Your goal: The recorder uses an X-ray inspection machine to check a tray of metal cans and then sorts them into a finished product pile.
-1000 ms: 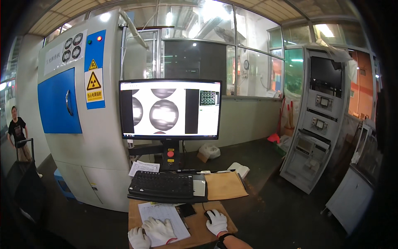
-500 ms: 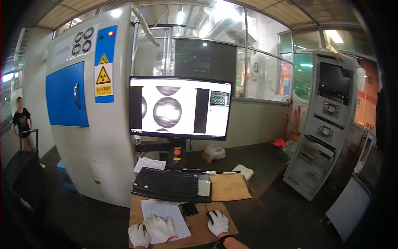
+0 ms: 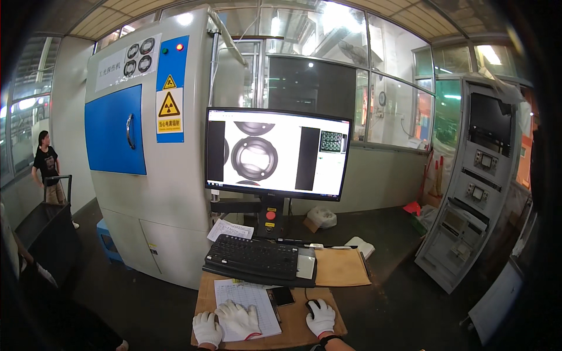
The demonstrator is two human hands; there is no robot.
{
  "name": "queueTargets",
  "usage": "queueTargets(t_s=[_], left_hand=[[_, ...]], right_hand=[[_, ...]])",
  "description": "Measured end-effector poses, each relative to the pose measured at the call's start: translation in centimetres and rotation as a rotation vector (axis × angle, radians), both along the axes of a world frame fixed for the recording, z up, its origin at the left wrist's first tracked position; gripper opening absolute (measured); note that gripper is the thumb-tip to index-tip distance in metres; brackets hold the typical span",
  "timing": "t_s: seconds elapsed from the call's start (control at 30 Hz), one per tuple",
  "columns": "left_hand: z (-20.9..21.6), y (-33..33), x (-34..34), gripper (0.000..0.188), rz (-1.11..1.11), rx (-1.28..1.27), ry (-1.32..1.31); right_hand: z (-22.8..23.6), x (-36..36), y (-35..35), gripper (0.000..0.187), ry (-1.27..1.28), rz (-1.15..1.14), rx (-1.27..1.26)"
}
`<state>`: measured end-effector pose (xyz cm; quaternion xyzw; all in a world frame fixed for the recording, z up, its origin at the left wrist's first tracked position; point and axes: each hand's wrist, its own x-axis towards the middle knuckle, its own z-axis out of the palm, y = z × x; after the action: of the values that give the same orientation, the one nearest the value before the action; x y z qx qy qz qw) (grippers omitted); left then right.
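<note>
Head camera pans left and tips down versus 1.0 s ago: monitor [image 3: 278, 153] sits right of its earlier spot, grey cabinet with blue door [image 3: 115, 130] fills more of left side. Person in black shirt [image 3: 47, 167] farther into view at left edge. Upright console [image 3: 483, 175] nearer right rim. More of bench [image 3: 304, 327] front edge visible.

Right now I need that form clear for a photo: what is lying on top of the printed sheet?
Two white-gloved hands rest on the printed sheet, hiding its lower left. A dark phone lies beside it.

White gloves [image 3: 237, 319], black keyboard [image 3: 253, 257], blue cabinet door [image 3: 115, 130].
</note>
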<state>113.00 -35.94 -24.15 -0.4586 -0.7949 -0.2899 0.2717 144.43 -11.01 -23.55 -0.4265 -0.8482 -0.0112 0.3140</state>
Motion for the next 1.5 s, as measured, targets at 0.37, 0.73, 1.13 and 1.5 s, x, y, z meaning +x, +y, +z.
queueTargets(t_s=[0.37,0.73,1.13,1.5], left_hand=[[-0.4,0.5,-0.1,0.025,-0.024,-0.052,-0.061],[-0.1,0.4,-1.1,0.022,-0.009,0.009,-0.12],[0.0,-0.6,0.7,0.022,0.036,-0.013,-0.076],[0.7,0.3,0.0,0.02,0.012,0.009,-0.092]], right_hand=[[0.0,0.6,0.0,0.046,0.042,0.017,0.019],[-0.8,-0.7,0.5,0.05,-0.02,0.136,0.076],[2.6,0.1,-1.5,0.045,0.055,0.128,0.147],[0.3,-0.3,0.1,0.049,0.032,-0.008,0.044]])
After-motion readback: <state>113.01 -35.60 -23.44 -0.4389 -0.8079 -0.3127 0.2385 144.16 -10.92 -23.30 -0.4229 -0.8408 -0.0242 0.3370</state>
